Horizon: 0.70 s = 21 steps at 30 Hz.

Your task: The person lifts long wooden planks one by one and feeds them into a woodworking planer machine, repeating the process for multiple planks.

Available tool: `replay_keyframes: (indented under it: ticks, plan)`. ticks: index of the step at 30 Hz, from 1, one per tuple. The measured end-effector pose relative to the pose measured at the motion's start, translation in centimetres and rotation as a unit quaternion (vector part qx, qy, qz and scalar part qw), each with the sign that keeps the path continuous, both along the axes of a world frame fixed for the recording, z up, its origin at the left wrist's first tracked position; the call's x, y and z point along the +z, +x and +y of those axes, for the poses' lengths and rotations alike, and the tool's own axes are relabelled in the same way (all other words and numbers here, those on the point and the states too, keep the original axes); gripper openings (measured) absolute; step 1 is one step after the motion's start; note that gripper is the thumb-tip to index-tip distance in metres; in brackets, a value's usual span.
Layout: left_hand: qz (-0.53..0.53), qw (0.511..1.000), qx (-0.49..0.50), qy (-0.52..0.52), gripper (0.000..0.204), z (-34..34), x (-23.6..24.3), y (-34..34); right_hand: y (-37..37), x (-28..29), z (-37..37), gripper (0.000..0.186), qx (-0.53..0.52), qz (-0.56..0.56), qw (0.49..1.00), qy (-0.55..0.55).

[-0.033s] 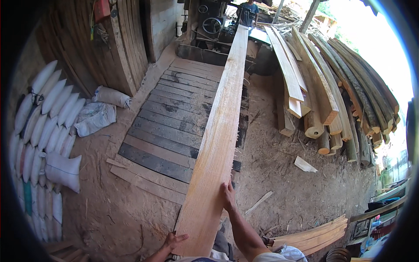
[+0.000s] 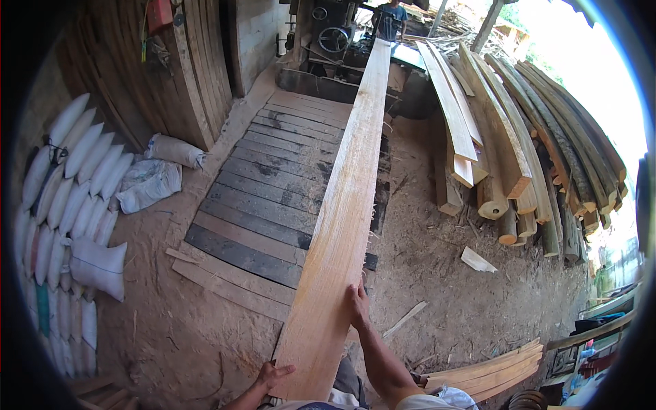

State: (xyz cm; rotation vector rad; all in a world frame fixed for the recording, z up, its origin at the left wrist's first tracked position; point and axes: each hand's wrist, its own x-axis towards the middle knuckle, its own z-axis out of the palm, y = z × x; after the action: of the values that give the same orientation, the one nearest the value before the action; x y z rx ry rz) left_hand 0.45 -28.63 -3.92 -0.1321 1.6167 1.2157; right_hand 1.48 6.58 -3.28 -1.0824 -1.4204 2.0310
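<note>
Plank: a long pale plank [image 2: 345, 198] runs from the person's waist out over the dark board walkway [image 2: 263, 205] toward a saw machine [image 2: 335, 41].
Left hand [image 2: 272, 376]: fingers curled on the plank's near left corner.
Right hand [image 2: 357, 305]: gripping its right edge.
Beyond: another person [image 2: 391, 19] at the far end; sawn timber [image 2: 506, 157] stacked right.

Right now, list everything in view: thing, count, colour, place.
plank: one, pale orange-tan, long, running from the near hands to the far saw
sacks: many, white, stacked along the left wall
boardwalk: one, dark grey boards, on the dirt left of the plank
slabs: a heap, brown and tan, leaning at right
boards: a few, tan, lower right on the ground
saw: one, dark, far end
person: one, blue top, behind the saw
left hand: at the plank's near left corner
right hand: on the plank's right edge
</note>
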Motion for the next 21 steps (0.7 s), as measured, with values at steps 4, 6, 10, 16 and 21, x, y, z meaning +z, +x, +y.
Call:
replay_keyframes:
  ticks: [4,6,10,16,21]
  plan:
    - [-0.026,0.999,-0.003,0.024,0.05,6.6,-0.9,-5.0,-5.4,-0.8,7.0,0.057,0.002,0.011,1.0,0.002]
    - [-0.028,0.999,0.001,0.038,0.05,10.5,-0.7,-8.0,-8.0,-1.4,10.4,0.057,0.001,0.016,1.0,0.001]
    - [-0.007,0.998,0.002,0.065,0.05,19.0,-0.1,-14.4,-14.4,-1.6,19.0,0.054,0.019,-0.015,1.0,0.01]
    - [-0.018,0.999,-0.019,0.042,0.051,31.5,1.5,-23.6,-22.4,-4.2,31.7,0.053,-0.01,-0.031,0.999,-0.006]
    - [-0.027,0.997,0.002,0.073,0.053,41.5,1.0,-30.8,-30.4,-2.2,41.8,0.052,0.011,-0.018,1.0,0.003]
